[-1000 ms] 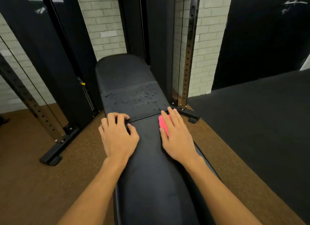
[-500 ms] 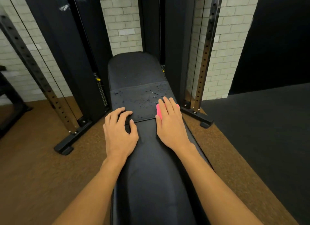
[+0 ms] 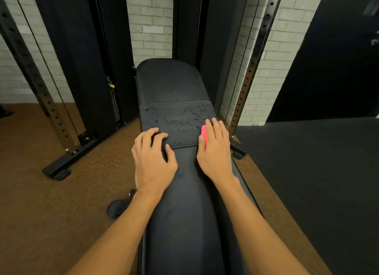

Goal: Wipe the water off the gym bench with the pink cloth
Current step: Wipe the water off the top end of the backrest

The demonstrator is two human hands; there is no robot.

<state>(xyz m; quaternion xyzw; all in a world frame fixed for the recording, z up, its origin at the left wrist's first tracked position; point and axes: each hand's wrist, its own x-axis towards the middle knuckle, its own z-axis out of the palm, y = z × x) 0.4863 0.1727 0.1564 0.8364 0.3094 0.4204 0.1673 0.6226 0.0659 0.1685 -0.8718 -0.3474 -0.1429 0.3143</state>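
Note:
A long black gym bench point(image 3: 184, 213) runs away from me down the middle of the view. Water drops point(image 3: 180, 121) speckle its middle band. My right hand point(image 3: 215, 149) lies flat with straight fingers on the pink cloth point(image 3: 204, 132), pressing it onto the band's right side. Most of the cloth is hidden under the hand. My left hand point(image 3: 153, 157) rests on the bench's left side, its fingers bent at the band's near edge, holding nothing.
Black rack uprights point(image 3: 51, 110) with holes stand left and right point(image 3: 248, 73) of the bench, their feet point(image 3: 61, 166) on the brown floor. A weight stack point(image 3: 114, 104) sits behind left. Black matting point(image 3: 307, 172) covers the floor at right. A white brick wall is ahead.
My right hand has slid the pink cloth forward from the plain seat onto the wet band. The left hand has kept its place. The camera has shifted.

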